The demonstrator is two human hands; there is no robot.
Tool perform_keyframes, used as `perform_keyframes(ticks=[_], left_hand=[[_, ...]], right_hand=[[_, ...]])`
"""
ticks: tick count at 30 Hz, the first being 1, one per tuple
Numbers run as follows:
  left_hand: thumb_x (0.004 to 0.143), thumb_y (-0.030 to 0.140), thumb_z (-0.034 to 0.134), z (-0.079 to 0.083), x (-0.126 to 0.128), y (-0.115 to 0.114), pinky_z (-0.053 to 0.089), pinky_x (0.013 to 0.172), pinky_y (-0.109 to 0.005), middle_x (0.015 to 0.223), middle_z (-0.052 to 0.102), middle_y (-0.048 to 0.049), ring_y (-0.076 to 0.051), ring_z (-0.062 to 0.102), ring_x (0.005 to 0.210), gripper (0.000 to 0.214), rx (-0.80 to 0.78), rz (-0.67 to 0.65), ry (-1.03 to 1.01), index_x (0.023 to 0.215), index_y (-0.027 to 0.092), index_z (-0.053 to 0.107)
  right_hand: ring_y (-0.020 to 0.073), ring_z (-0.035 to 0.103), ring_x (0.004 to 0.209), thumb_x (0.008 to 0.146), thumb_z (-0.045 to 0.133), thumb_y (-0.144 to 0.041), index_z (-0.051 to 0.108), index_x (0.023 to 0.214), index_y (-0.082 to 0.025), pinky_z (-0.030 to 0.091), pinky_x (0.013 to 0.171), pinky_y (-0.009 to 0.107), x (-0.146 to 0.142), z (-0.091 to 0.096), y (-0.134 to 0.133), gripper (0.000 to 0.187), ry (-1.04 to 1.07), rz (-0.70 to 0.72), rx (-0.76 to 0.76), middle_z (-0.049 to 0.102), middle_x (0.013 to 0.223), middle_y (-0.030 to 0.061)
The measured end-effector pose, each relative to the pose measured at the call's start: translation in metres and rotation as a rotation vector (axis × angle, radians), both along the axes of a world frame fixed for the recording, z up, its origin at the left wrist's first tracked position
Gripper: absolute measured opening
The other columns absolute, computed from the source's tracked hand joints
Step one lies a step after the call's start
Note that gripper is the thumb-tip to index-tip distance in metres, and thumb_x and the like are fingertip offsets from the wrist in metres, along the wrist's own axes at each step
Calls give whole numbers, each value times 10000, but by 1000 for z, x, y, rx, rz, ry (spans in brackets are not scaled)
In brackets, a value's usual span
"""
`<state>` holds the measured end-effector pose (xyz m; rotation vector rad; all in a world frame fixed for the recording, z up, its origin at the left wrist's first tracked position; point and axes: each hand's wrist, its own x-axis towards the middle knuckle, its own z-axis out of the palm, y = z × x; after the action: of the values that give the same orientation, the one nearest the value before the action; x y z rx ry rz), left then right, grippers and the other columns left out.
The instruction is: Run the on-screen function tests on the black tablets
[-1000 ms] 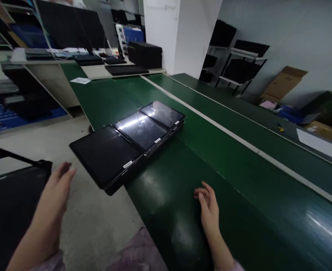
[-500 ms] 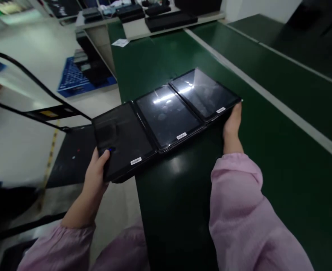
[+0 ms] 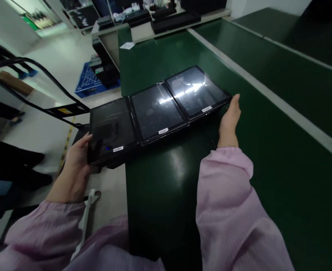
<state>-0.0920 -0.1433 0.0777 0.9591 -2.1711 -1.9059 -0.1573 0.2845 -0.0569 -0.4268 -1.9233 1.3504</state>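
Note:
Three black glossy screen panels sit edge to edge in a row, slanting across the green table's left edge: a left panel [image 3: 113, 122], a middle panel [image 3: 156, 113] and a right panel [image 3: 194, 99]. Each bears a small white label along its near edge. My left hand [image 3: 77, 156] grips the outer end of the left panel, thumb at its top edge, other fingers mostly hidden. At the opposite end, my right hand [image 3: 229, 122] presses against the right panel's outer edge with its thumb up; its remaining fingers are out of sight behind the panel.
The green table [image 3: 166, 180] has a pale strip [image 3: 256, 86] along it. Left of it stands a trolley with a black handle [image 3: 41, 75]. A blue pallet [image 3: 89, 81] carries dark boxes. Black trays [image 3: 175, 22] lie at the far end. Other people's legs [image 3: 16, 162] show at left.
The row of panels has shifted left in view, and both my hands with it. My left thumb has slid from the panel's face to its edge. More of the trolley handle shows.

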Motion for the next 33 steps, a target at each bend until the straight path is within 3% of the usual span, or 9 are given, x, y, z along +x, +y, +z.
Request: perform_keyframes(ticks=[5, 9, 12, 16, 19, 22, 27, 30, 33], left_hand=[[830, 77, 584, 21, 22, 3, 643, 1045, -391, 1095, 855, 47, -252, 736, 1250, 392, 36, -74, -36, 1134, 214, 791], [691, 50, 689, 28, 51, 4, 585, 1132, -453, 1189, 842, 22, -283, 728, 1276, 617, 27, -109, -32, 1268, 246, 783], [631, 97, 748, 18, 71, 6, 567, 1143, -458, 1329, 798, -24, -319, 705, 1317, 717, 58, -219, -9, 1334, 238, 762], [582, 229, 848, -15, 88, 20, 438, 1255, -429, 1513, 690, -16, -345, 535, 1514, 706, 160, -586, -9, 1284, 274, 788], [531, 306, 896, -37, 94, 39, 407, 1279, -430, 1595, 610, -27, -362, 418, 1594, 691, 200, -861, -45, 1216, 279, 810], [582, 385, 885, -50, 95, 58, 431, 1271, -466, 1613, 594, -54, -374, 425, 1590, 727, 169, -1160, -56, 1293, 276, 776], [808, 591, 700, -54, 83, 93, 337, 1309, -585, 1696, 484, -165, -406, 393, 1604, 873, -312, -1596, 119, 1572, 193, 557], [828, 620, 664, -50, 91, 129, 198, 1311, -713, 1737, 378, -251, -480, 232, 1652, 931, -737, -1734, 420, 1588, 103, 512], [918, 546, 595, -46, 116, 174, 146, 1313, -726, 1774, 309, -231, -463, 187, 1668, 807, -872, -1975, 727, 1597, 120, 502]], right_hand=[[234, 671, 1172, 976, 486, -637, 641, 1183, -186, 561, 1076, 462, 51, 13, -26, 521, 89, -233, -119, 680, 1154, 87], [237, 681, 1062, 972, 474, -571, 629, 1166, -184, 587, 958, 433, 125, 20, -30, 460, 101, -474, -161, 666, 1080, 78], [214, 656, 951, 981, 530, -576, 617, 1121, -198, 568, 870, 411, 216, 27, -23, 412, 68, -705, -142, 650, 1012, 51], [247, 598, 889, 927, 478, -541, 592, 1051, -271, 538, 799, 422, 377, 48, -42, 319, -37, -1044, -61, 559, 900, 26], [305, 577, 896, 837, 481, -450, 543, 975, -313, 521, 792, 479, 488, 63, -102, 204, -96, -1306, -13, 494, 866, 35], [345, 579, 930, 812, 504, -418, 517, 912, -321, 506, 810, 512, 560, 71, -188, 139, -178, -1505, 25, 515, 872, 53], [374, 656, 956, 837, 644, -498, 616, 843, -297, 528, 899, 559, 606, 83, -288, 203, -449, -1595, -19, 679, 893, 82], [406, 690, 1086, 867, 596, -620, 702, 834, -289, 526, 991, 591, 618, 98, -294, 349, -715, -1514, 112, 755, 966, 125], [363, 737, 955, 801, 584, -727, 782, 963, -264, 584, 872, 536, 624, 108, -266, 530, -793, -1367, 51, 784, 1003, 129]])
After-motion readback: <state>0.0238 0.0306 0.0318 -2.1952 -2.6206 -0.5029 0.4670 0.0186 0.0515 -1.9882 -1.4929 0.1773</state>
